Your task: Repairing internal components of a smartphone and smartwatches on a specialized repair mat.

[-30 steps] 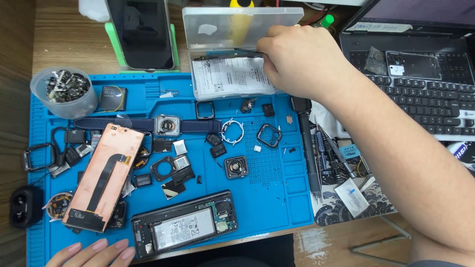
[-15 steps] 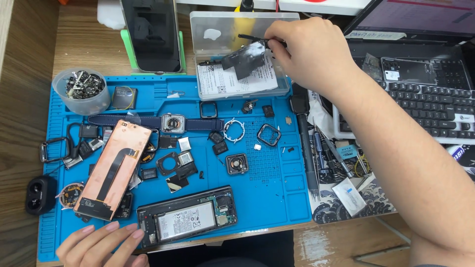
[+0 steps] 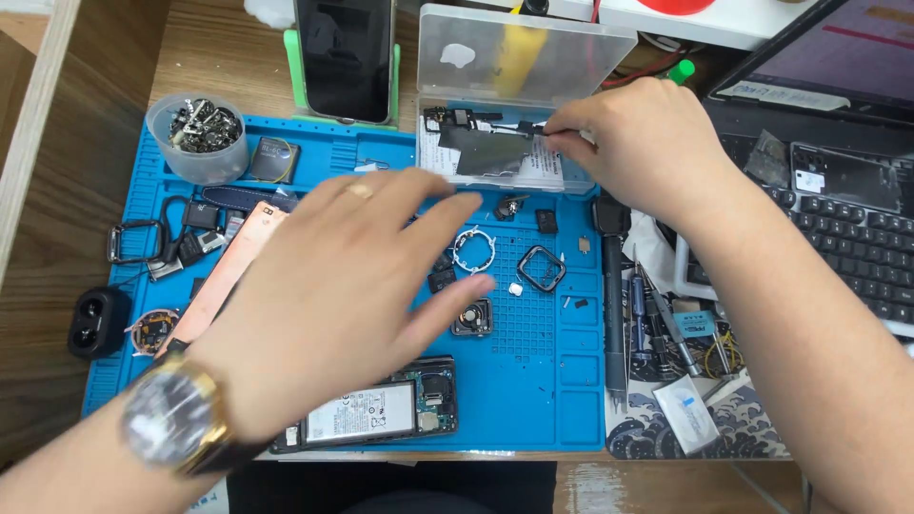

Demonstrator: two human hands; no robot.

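**Tweezers in the parts box, other hand over the mat**

Head view: my right hand (image 3: 638, 143) is at the far edge of the desk, its grip pinched narrow on thin tweezers (image 3: 533, 130) whose tips reach into the open clear plastic box (image 3: 519, 57). The tips sit on a dark flat part with a thin cable (image 3: 481, 143), lying on white paper inside the box. My left hand (image 3: 352, 286) hovers flat over the middle of the blue mat (image 3: 562, 400), fingers spread and holding nothing, a gold watch (image 3: 171, 414) on the wrist.

The risks, as I judge them: the cable part looks flimsy, so a hard pinch or a snag on the box wall could crease it. My left palm hangs just above small loose pieces, a round metal ring (image 3: 473, 249) and a square frame (image 3: 541, 268), and a careless sweep would scatter them. The cup of screws (image 3: 198, 136) at the far left corner of the mat would spill if knocked.

The mat covers most of a wooden desk (image 3: 57, 314). An opened phone (image 3: 381, 411) lies at its near edge, a copper-coloured back panel (image 3: 224, 276) on the left, a phone on a green stand (image 3: 345, 57) beyond the far edge. Tools lie along the right edge, with a laptop (image 3: 838, 190) further right.
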